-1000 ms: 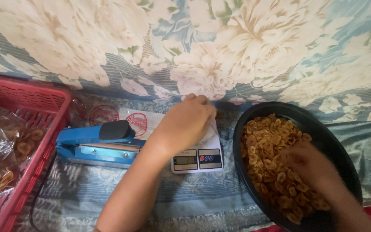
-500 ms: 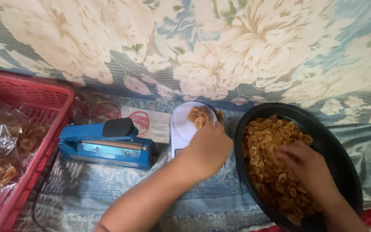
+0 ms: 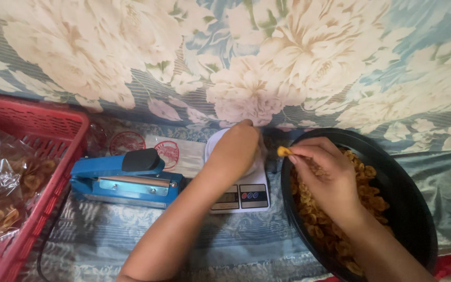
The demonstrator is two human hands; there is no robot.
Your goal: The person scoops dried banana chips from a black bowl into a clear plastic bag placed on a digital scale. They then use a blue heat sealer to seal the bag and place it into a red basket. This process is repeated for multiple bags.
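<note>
- Over the scale (image 3: 241,190), the left hand (image 3: 236,151) lay palm down, fingers curled across the white platform and hiding what sat on it; whether it gripped anything there could not be told.
- Just right of the scale, the right hand (image 3: 324,175) hung above the near rim of the bowl (image 3: 408,177), its fingertips pinched on one golden chip (image 3: 284,151) held between bowl and scale.
- The bowl was black and round, right of the scale and almost touching it, and held a heap of the same fried chips (image 3: 364,190).
- Left of the scale, touching its side, lay a blue sealer (image 3: 123,177) with a black handle, its arm down.
- Behind the sealer, left of the scale's platform, flat clear bags (image 3: 176,154) with red round marks lay on the cloth.
- Well left of the scale stood a red crate (image 3: 53,125) with filled clear packs (image 3: 1,183) of chips inside.
- Behind the scale a flowered cloth (image 3: 267,68) rose as a backdrop.
</note>
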